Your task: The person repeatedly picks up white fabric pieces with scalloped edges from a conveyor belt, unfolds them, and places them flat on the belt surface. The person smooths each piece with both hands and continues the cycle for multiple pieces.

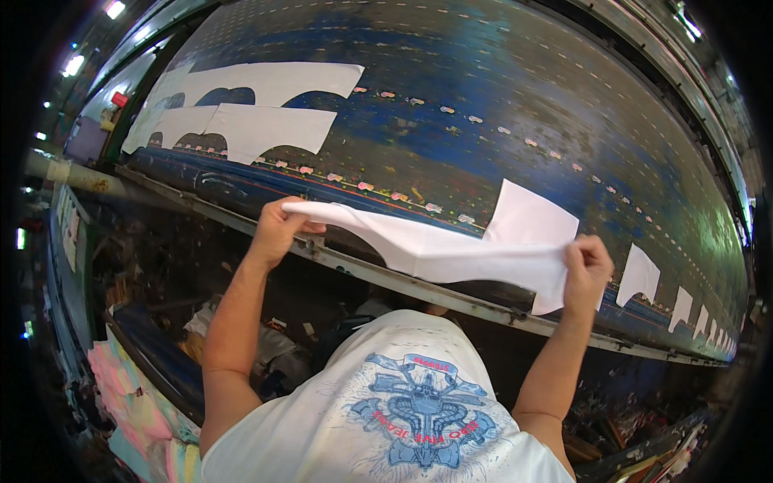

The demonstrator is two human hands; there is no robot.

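1. Cloth [439, 251], long and white, is stretched between my two hands, over the near edge of the table [451, 161]. Its lower side has big curves.
2. I have my left hand [278, 232] pinched on the left end, thumb and fingers closed on the cloth.
3. I have my right hand [589, 270] curled tight on the right end. The fingers are bent in, so I can't see all the tips.
4. Just behind the cloth, near my right hand, I see a white piece [531, 211] poking up. I can't tell if the two touch.
5. Far to the left, I see white sheets [282, 127] with round cuts lying on the table.
6. Past my right hand, I see small white bits [638, 275] in a row along the near edge.
7. Little pink and white marks [366, 186] run in lines across the blue and brown top.
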